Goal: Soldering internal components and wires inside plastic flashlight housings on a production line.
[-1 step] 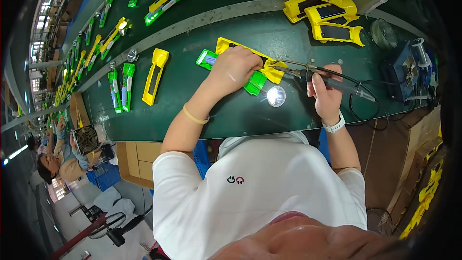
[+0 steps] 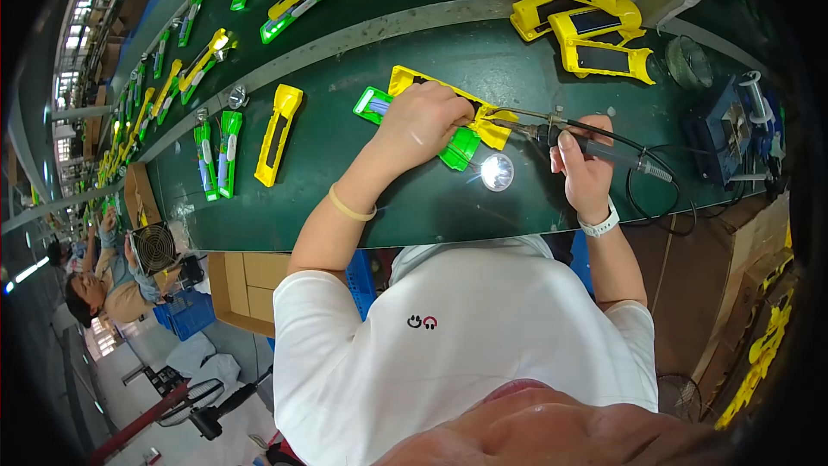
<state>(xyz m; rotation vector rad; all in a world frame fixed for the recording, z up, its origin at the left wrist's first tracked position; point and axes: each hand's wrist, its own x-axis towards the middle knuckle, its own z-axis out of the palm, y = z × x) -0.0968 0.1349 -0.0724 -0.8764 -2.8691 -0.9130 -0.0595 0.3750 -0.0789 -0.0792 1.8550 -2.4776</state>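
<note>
My left hand is closed over a yellow flashlight housing half, pressing it down; its fingertips are partly hidden. Under that hand lies a green flashlight half, its far end sticking out at the left. A lit round reflector lamp rests on the bench just nearer to me, joined by thin wires. In a pen-like grip, my right hand holds a soldering iron with a thin metal tube along it. The iron's tip reaches into the yellow housing beside my left fingertips; the exact contact is too small to make out.
Yellow housings with dark panels are piled at the far right, near a soldering station and a solder spool. One yellow housing and two green halves lie left. Beyond a metal rail are more flashlights.
</note>
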